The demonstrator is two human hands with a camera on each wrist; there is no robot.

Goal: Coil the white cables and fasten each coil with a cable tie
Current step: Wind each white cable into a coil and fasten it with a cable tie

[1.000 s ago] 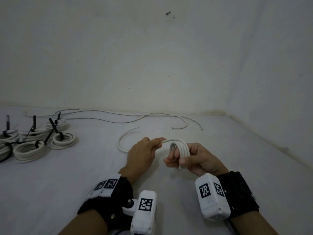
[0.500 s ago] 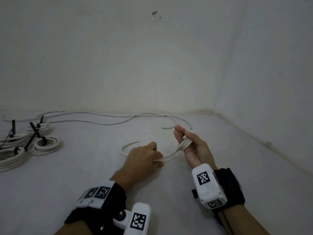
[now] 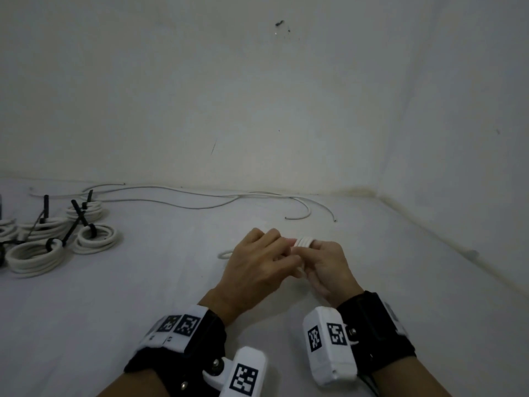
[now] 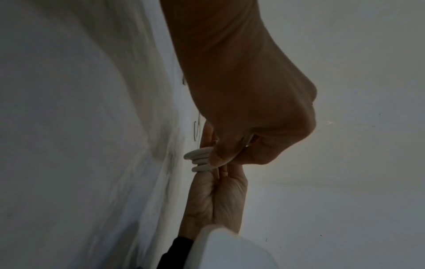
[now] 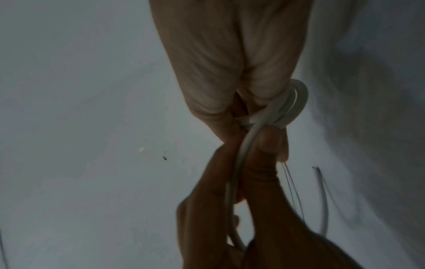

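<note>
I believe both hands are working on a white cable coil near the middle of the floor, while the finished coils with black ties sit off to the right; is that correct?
Not quite: the finished coils with their black ties lie off to the left, as the head view shows. The rest holds: the left hand and right hand are both on the white cable coil near the middle of the floor.

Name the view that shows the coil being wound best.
Right wrist: the coil shows its loops around the fingers and the strand feeding in. Head view shows only its top edge; left wrist view only loop ends.
</note>
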